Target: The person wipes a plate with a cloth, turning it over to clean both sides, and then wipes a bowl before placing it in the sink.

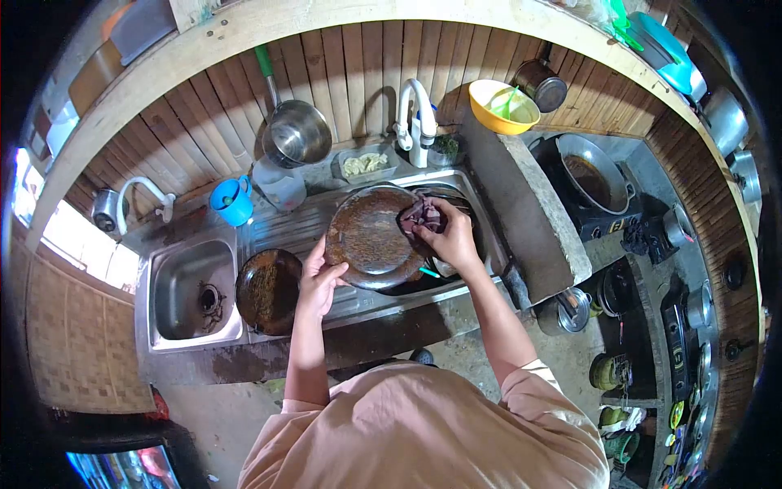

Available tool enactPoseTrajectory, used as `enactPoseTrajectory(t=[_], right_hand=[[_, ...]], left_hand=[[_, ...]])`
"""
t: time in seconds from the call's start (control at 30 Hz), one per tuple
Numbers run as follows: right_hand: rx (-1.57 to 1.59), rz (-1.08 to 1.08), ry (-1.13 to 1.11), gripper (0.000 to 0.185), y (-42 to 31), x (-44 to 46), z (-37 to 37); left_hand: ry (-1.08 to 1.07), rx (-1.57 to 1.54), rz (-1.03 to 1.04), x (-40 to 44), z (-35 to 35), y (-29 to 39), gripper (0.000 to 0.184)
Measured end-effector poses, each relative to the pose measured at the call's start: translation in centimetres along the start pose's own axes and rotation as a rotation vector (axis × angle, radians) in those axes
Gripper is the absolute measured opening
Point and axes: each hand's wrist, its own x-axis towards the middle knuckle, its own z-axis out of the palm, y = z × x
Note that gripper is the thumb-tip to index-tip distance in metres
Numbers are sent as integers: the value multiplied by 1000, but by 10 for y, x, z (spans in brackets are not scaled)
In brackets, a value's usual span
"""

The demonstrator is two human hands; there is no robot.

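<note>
My left hand (321,279) grips the near left rim of a round, brown-stained pan (371,236), thumb on top and fingers beneath. The pan is tilted toward me over the right part of the steel sink; whether its base or its inside faces up, I cannot tell. My right hand (453,239) is closed on a crumpled dark purple cloth (421,217), pressed against the pan's upper right edge. The basin under the pan is mostly hidden, with dark cookware and a turquoise handle (429,272) showing. Another brown-stained round pan (270,291) rests left on the drainboard.
A left basin (193,292) has its own curved tap (147,196). Behind the drainboard stand a blue mug (232,201), a clear container (279,186), a tub of pale pieces (366,165) and a white faucet (416,122). A concrete ledge (521,212) with a yellow bowl (503,106) borders the right.
</note>
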Motion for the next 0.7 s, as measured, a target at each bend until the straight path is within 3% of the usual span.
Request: enactPoseTrajectory(t=[0.13,0.27,0.3,0.4,0.53,0.67,0.7], right_hand=[[28,28,101,45,-12,-4,-1],[-116,-244,205,39,-14,-9,3],[-146,-270,200,38,-16,-11,2],[-187,-345,173,39,-15,-18,5],[-284,-546,105,46,-12,-29,9],[-319,-667,8,50,-13,-40,12],[-324,-686,-13,51,-12,-43,14]], left_hand=[[164,14,-106,12,-4,-12,67],[331,-9,-51,17,18,-4,61],[333,47,11,14,30,3,56],[316,-117,-158,14,36,3,55],[144,-367,-240,13,51,7,68],[395,-445,-210,20,66,-1,60],[293,-556,-180,24,52,-10,45]])
